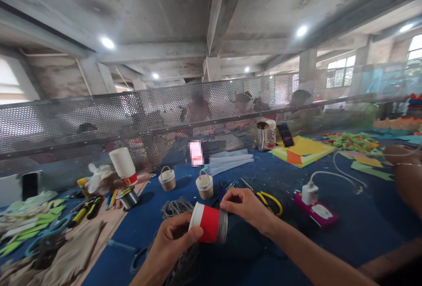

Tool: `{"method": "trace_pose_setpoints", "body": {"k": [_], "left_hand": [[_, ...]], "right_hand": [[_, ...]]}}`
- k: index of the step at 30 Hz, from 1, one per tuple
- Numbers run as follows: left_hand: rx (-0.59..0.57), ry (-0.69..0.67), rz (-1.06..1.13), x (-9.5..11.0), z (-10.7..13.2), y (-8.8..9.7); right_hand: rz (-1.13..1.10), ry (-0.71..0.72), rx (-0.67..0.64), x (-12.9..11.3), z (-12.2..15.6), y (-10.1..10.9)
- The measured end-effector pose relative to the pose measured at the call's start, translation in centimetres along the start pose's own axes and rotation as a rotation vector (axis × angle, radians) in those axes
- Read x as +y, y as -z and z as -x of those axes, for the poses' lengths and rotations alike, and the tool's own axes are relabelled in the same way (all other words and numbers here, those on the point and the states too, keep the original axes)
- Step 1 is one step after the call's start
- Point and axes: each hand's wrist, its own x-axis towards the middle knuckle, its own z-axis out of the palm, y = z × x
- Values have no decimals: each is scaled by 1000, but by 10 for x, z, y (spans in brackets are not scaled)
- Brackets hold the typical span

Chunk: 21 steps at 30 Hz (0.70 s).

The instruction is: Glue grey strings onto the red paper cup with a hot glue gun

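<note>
My left hand (178, 237) is closed round a red and white paper cup (209, 223), tilted on its side with the rim toward the left. Grey cord (223, 226) is wrapped round the cup's right end in close turns. The fingers of my right hand (242, 207) are pinched at the top of that wrapped cord. A loose pile of the same grey cord (178, 208) lies behind and below my left hand. Two small wrapped baskets with looped handles, a left basket (167, 179) and a right basket (205, 186), stand just beyond the cup.
Yellow-handled scissors (272, 202) lie right of my right hand. A purple power strip (316, 210) holds a white charger. Stacked paper cups (122, 165) and a wire spool (129, 198) stand left. Coloured paper (305, 149) lies at the back. A perforated metal screen (148, 123) crosses behind. Another person's arm (409, 180) shows far right.
</note>
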Motion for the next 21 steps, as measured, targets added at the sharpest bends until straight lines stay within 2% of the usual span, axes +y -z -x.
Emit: {"method": "trace_pose_setpoints", "body": {"k": [10,17,21], "left_hand": [[-10,-25,-24,-3,0,1],[-67,-46,-113,-8,-5,9],[-44,-65,-184,-13,-8,11]], "right_hand": [[-136,-83,-50,0,2,2],[-224,-149,-84,5,1,1],[-216,-151,-37,5,-1,2]]}}
